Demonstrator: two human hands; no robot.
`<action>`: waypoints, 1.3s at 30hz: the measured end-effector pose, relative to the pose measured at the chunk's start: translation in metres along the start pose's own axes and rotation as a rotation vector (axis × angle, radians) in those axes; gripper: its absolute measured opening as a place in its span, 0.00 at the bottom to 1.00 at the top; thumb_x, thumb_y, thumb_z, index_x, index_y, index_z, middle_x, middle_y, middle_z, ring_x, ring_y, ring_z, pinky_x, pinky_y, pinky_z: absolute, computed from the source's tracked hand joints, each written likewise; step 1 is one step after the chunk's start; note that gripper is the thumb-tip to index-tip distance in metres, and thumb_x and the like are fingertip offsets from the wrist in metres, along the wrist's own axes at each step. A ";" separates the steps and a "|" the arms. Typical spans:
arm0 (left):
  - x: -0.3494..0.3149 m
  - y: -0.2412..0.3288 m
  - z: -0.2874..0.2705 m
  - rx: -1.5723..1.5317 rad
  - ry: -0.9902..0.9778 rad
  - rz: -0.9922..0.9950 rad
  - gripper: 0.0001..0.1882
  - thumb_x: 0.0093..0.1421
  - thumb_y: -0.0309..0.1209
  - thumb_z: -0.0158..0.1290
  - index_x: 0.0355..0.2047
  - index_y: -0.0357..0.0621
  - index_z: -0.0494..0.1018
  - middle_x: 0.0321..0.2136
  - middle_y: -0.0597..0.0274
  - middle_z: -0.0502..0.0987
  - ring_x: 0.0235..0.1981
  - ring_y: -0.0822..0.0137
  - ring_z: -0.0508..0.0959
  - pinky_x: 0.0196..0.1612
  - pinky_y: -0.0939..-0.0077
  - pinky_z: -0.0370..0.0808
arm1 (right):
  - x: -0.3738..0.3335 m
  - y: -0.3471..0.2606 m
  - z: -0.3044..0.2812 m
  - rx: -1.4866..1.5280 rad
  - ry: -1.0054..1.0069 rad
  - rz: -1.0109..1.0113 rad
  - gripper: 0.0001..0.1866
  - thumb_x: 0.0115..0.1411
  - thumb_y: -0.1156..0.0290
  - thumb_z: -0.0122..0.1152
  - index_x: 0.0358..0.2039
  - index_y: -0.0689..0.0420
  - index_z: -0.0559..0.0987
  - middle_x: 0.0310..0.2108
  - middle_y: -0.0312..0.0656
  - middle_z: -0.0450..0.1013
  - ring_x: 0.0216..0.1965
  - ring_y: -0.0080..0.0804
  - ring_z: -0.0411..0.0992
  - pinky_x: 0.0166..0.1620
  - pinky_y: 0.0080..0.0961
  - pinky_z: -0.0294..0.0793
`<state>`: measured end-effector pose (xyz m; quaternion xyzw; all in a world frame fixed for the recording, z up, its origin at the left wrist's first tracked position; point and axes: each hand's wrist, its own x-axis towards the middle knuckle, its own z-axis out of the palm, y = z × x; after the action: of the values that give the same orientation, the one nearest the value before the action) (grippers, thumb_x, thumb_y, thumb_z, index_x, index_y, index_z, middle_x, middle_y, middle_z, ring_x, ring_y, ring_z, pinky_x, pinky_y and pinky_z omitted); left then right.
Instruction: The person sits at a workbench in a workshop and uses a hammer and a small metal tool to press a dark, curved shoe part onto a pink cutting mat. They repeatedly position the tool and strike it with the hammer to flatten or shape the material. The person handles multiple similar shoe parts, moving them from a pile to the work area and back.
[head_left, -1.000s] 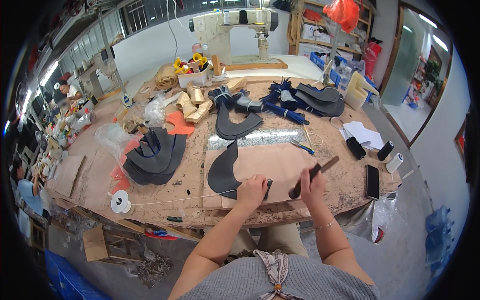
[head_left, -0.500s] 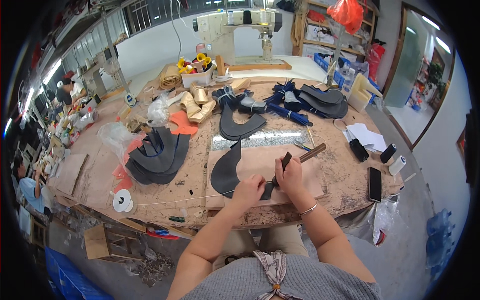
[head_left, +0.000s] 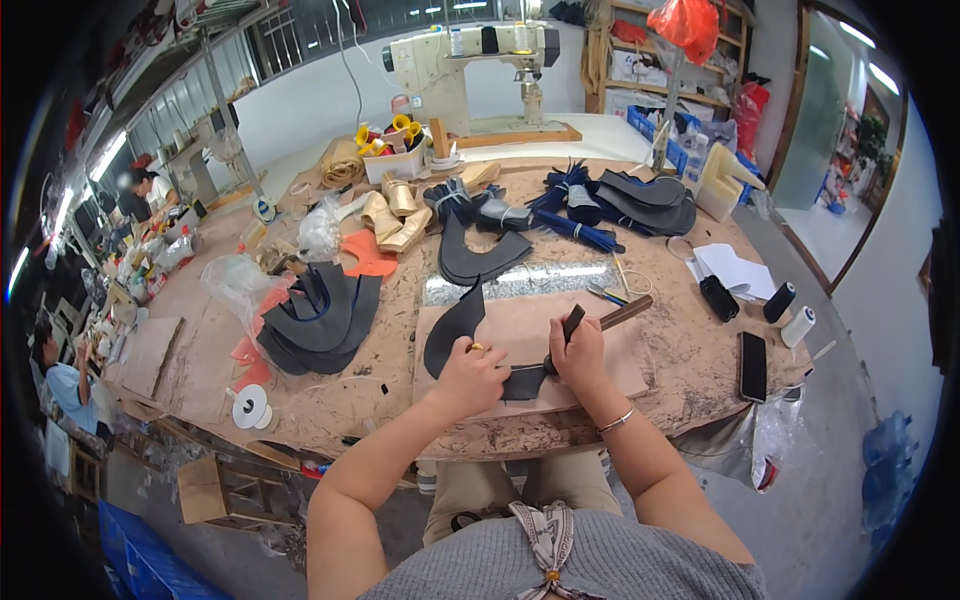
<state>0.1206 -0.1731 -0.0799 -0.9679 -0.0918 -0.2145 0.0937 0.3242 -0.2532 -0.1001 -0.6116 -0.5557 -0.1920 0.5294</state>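
Note:
A dark grey curved leather-like piece [head_left: 452, 335] lies on a pinkish board [head_left: 610, 375] in front of me. My left hand [head_left: 472, 380] rests over its lower left part with the fingers curled. A small yellow bit shows at those fingers; what they hold is hidden. At the piece's right end, my right hand [head_left: 578, 352] is wrapped round a hammer near its dark head. The hammer's brown handle [head_left: 628, 312] sticks out to the upper right. Left of my left hand sits a white spool [head_left: 251, 407].
Stacked dark pieces [head_left: 320, 318] lie left, with another curved piece [head_left: 480, 255] beyond the board. Pens [head_left: 606, 294], a black phone [head_left: 752, 367] and thread cones [head_left: 797, 327] are to the right. A sewing machine [head_left: 430, 80] stands behind. Two people work at far left.
My left hand has moved left and up along the dark piece, away from the hammer. The pale strand between the spool and that hand no longer shows. My right hand stays nearly still.

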 end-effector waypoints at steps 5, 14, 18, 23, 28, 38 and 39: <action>0.039 0.023 0.036 -0.506 -0.137 -0.426 0.05 0.55 0.27 0.60 0.33 0.43 0.77 0.40 0.57 0.77 0.40 0.53 0.78 0.46 0.64 0.74 | 0.000 0.000 0.002 0.005 0.028 -0.023 0.07 0.60 0.70 0.61 0.27 0.58 0.75 0.20 0.41 0.73 0.23 0.44 0.72 0.39 0.37 0.69; 0.046 0.043 0.053 -0.776 -0.011 -0.505 0.07 0.52 0.26 0.62 0.32 0.39 0.81 0.28 0.52 0.80 0.31 0.56 0.80 0.37 0.65 0.76 | -0.007 0.023 -0.051 -0.090 0.055 0.022 0.07 0.57 0.70 0.66 0.28 0.57 0.76 0.20 0.42 0.73 0.23 0.44 0.72 0.37 0.37 0.69; 0.047 0.058 0.056 -0.673 0.218 -0.352 0.01 0.53 0.22 0.58 0.27 0.39 0.78 0.26 0.55 0.76 0.30 0.52 0.77 0.37 0.61 0.75 | -0.012 0.026 -0.056 -0.077 0.117 0.159 0.07 0.59 0.70 0.64 0.27 0.57 0.76 0.20 0.41 0.73 0.24 0.42 0.72 0.38 0.37 0.68; 0.044 0.058 0.060 -0.465 0.257 -0.168 0.01 0.54 0.23 0.58 0.27 0.39 0.77 0.28 0.57 0.75 0.31 0.54 0.77 0.37 0.61 0.75 | -0.007 0.024 -0.056 -0.039 0.045 0.116 0.07 0.59 0.70 0.64 0.26 0.56 0.76 0.19 0.40 0.73 0.22 0.41 0.72 0.38 0.35 0.67; 0.043 0.060 0.065 -0.422 0.223 -0.197 0.02 0.55 0.23 0.57 0.27 0.38 0.77 0.28 0.56 0.74 0.32 0.54 0.77 0.38 0.63 0.75 | -0.005 0.025 -0.050 -0.023 0.064 0.086 0.08 0.58 0.71 0.64 0.25 0.56 0.75 0.19 0.39 0.73 0.21 0.42 0.71 0.37 0.35 0.67; 0.041 0.068 0.058 -0.157 0.027 -0.113 0.10 0.55 0.25 0.52 0.38 0.37 0.75 0.36 0.56 0.74 0.39 0.58 0.76 0.43 0.68 0.76 | 0.001 0.018 -0.038 0.011 0.020 0.002 0.07 0.58 0.72 0.64 0.26 0.56 0.75 0.19 0.40 0.73 0.21 0.43 0.71 0.36 0.36 0.68; 0.042 0.069 0.058 -0.125 -0.004 -0.099 0.11 0.54 0.25 0.52 0.38 0.37 0.75 0.36 0.55 0.74 0.39 0.58 0.76 0.44 0.68 0.76 | 0.001 0.018 -0.038 0.013 0.022 0.006 0.07 0.58 0.72 0.64 0.26 0.56 0.75 0.18 0.41 0.73 0.21 0.43 0.70 0.36 0.36 0.68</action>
<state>0.1961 -0.2212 -0.1231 -0.9665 -0.1263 -0.2224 0.0222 0.3539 -0.2818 -0.0930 -0.6077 -0.5493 -0.1938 0.5399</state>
